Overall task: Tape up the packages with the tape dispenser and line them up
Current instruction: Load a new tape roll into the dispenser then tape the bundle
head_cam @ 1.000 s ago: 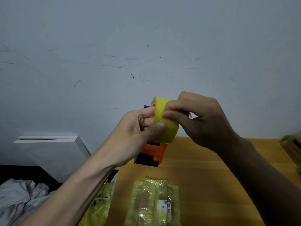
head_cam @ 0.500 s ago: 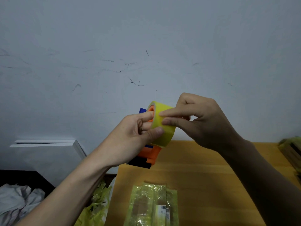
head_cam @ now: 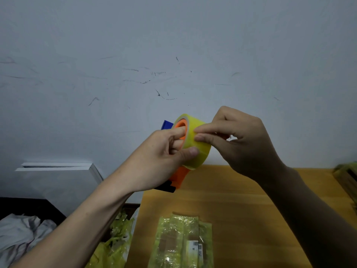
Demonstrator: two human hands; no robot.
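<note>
Left hand (head_cam: 164, 159) grips tape dispenser (head_cam: 191, 144) aloft, finger through core. Right hand (head_cam: 241, 140) pinches at the roll's surface. Roll tilted more leftward than before, orange core now showing.

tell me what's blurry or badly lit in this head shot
Head view: dim, flat light; the right hand and its forearm fall in shadow, the left hand is brighter; the tape roll is fairly sharp; the yellow-green item at the right edge is blurred.
</note>
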